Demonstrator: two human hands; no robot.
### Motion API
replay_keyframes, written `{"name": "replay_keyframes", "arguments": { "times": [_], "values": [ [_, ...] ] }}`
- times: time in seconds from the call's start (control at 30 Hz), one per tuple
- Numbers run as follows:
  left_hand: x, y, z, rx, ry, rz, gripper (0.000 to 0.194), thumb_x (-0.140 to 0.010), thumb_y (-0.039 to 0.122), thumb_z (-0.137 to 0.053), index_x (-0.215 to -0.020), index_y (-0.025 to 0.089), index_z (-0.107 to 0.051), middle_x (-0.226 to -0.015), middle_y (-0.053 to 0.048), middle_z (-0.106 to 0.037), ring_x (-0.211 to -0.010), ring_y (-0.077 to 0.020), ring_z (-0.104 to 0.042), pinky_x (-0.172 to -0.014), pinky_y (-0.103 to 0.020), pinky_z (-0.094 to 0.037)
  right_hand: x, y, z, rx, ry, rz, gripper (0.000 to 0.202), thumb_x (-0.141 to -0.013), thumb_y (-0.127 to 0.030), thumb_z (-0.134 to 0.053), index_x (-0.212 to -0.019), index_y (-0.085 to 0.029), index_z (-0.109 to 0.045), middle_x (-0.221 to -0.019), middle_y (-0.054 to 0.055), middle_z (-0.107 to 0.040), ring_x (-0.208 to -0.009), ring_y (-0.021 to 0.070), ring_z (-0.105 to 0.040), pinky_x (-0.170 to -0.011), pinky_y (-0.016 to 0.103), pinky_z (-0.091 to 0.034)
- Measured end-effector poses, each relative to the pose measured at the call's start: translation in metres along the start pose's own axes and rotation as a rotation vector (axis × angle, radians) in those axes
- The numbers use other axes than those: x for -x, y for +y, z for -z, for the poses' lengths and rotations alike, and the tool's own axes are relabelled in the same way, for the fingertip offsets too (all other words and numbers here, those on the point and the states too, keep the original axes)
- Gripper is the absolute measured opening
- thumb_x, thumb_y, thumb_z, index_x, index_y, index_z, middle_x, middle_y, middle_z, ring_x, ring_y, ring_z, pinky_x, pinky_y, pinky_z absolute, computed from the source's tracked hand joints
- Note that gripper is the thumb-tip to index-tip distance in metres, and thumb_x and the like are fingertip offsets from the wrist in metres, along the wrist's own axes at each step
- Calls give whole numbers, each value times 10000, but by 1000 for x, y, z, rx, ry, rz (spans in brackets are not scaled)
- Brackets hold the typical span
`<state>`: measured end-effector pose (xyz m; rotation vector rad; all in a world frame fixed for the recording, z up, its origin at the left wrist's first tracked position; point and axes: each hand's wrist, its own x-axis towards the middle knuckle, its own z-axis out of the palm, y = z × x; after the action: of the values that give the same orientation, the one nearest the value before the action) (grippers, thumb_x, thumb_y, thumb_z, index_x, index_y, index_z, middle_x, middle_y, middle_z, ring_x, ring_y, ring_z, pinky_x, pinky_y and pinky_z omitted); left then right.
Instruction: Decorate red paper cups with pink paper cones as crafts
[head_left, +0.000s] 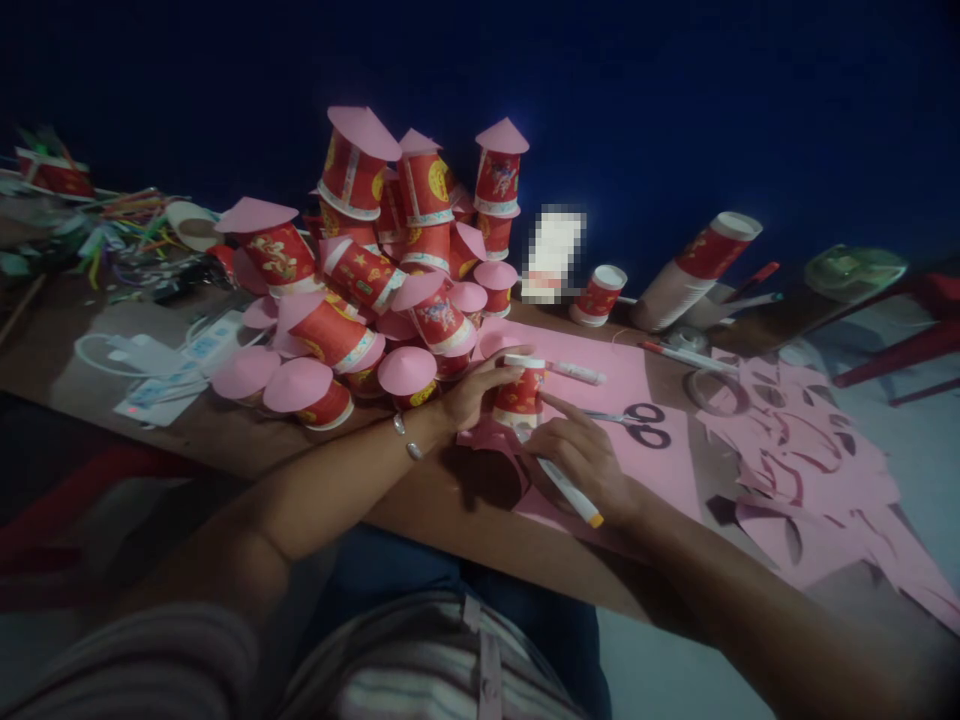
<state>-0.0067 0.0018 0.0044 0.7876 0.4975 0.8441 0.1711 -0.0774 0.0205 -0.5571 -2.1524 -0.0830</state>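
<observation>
My left hand [476, 393], a silver bracelet at its wrist, is closed around a red paper cup [520, 395] with white ends, held over the table. In my right hand [577, 450] is a white marker [568, 490] with an orange end, pointing down to the right; its other end is close to the cup's lower edge. The index finger of that hand reaches to the cup's side. Under both hands lies a pink paper sheet [667, 490]. On it are scissors [646, 425] with dark handles and a white pen-like tube [577, 373].
Left of my hands is a pile of red cups with pink paper cones [349, 345]. A power strip [180, 370] lies further left. Pink paper scraps [810, 460] and a tape roll [718, 390] lie right. Stacked cups [697, 270] lean behind, near a single cup [598, 295].
</observation>
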Motion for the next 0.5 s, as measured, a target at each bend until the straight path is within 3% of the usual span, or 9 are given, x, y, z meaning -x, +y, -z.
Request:
{"name": "replay_keyframes", "arguments": {
  "times": [0.1,0.37,0.5],
  "values": [
    [4,2,0,-63,-18,58,656,-756,253,-787,-1369,215,-556,-1190,-103,-707,-965,-219,-701,-867,-371,-545,1,0,0,-12,-7,1,163,-878,-84,-675,-989,-179,-601,-807,13,-715,-707,139,-683,-1064,508,-566],
    [7,6,0,-152,-57,35,770,-705,209,-789,-1421,232,-507,-1202,-102,-688,-1006,-233,-686,-831,-349,-544,-3,-1,2,11,-6,-7,128,-895,-109,-663,-956,-202,-600,-775,-13,-693,-650,120,-649,-1023,460,-592],
    [3,3,1,-147,-7,-87,698,-707,207,-800,-1360,228,-553,-1225,-90,-679,-1049,-231,-672,-899,-357,-528,-1,0,1,20,-16,6,137,-900,-91,-654,-968,-192,-590,-768,-12,-691,-656,119,-642,-1035,487,-582]
  ]
}}
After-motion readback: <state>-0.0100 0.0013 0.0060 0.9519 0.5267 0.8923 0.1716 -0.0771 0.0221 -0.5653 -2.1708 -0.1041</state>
